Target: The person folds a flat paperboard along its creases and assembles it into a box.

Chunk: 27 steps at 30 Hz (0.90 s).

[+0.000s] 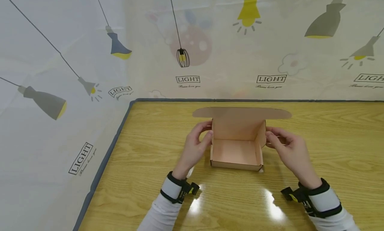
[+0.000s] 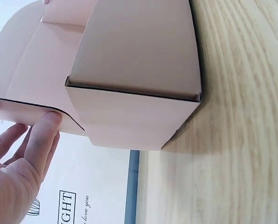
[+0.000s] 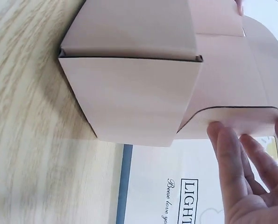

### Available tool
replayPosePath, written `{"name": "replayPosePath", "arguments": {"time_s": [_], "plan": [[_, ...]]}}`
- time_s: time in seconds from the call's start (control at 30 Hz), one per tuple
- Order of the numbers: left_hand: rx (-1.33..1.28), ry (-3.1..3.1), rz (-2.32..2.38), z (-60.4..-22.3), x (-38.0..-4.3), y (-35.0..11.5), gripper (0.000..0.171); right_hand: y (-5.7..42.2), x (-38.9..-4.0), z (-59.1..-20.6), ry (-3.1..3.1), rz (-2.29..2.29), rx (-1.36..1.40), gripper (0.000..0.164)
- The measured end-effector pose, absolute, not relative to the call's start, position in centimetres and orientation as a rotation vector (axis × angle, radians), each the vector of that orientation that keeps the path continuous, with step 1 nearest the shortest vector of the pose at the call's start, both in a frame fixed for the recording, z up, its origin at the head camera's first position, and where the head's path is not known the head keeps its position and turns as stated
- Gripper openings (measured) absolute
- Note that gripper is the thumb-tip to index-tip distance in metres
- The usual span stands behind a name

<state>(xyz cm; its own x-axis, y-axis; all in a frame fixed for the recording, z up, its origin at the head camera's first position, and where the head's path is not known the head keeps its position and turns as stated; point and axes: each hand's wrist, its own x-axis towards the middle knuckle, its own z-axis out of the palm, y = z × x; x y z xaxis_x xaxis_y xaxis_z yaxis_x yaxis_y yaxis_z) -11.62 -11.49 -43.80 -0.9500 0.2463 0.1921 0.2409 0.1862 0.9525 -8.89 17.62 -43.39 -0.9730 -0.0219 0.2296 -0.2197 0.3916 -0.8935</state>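
A small pinkish-brown cardboard box stands on the table with its lid raised and its inside bare. At the box's left, my left hand touches the lid's side flap; the fingertips lie against its outer face in the left wrist view. Opposite it, my right hand touches the other side flap, which is bent forward. Fairly straight fingers of that hand rest on the flap's outside, with the thumb near its upper corner. The lid's long front flap sticks out above.
A wood-grain table lies under the box. Its dark blue border meets a pale covering printed with lamps at the back and left. Each wrist carries a strapped camera, such as the left wrist camera.
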Motion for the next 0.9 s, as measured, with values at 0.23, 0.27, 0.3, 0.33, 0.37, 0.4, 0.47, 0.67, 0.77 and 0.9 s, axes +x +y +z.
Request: {"name": "replayPosePath", "arguments": {"time_s": [0.23,0.27,0.3,0.33,0.37,0.4,0.47,0.67,0.77,0.9], "plan": [[0.503,2.431,1.894,-43.7,-11.6,-11.7,0.041,18.0,-8.9,-43.1,-2.575,1.596,0.256,0.039],[0.501,2.430,1.891,-43.6,-11.6,-11.7,0.041,18.0,-9.0,-43.1,-2.572,1.602,0.264,0.039],[0.497,2.427,1.890,-43.6,-11.6,-11.7,0.041,18.1,-9.0,-43.1,-2.570,1.608,0.271,0.039],[0.495,2.425,1.885,-43.6,-11.6,-11.7,0.041,18.1,-9.0,-43.1,-2.568,1.614,0.279,0.039],[0.495,2.420,1.884,-43.6,-11.7,-11.8,0.041,18.1,-9.0,-43.1,-2.567,1.618,0.286,0.038],[0.493,2.412,1.883,-43.6,-11.7,-11.8,0.041,18.2,-9.0,-43.2,-2.567,1.620,0.293,0.038],[0.491,2.389,1.885,-43.6,-11.7,-11.9,0.041,18.3,-9.1,-43.2,-2.562,1.630,0.306,0.038],[0.471,2.307,1.899,-43.6,-11.9,-12.2,0.041,18.7,-9.2,-43.1,-2.587,1.636,0.319,0.037],[0.461,2.278,1.909,-43.6,-11.9,-12.2,0.041,18.8,-9.2,-43.1,-2.611,1.630,0.310,0.037],[0.450,2.264,1.901,-43.6,-11.9,-12.2,0.042,18.8,-9.2,-43.0,-2.622,1.634,0.302,0.037]]}}
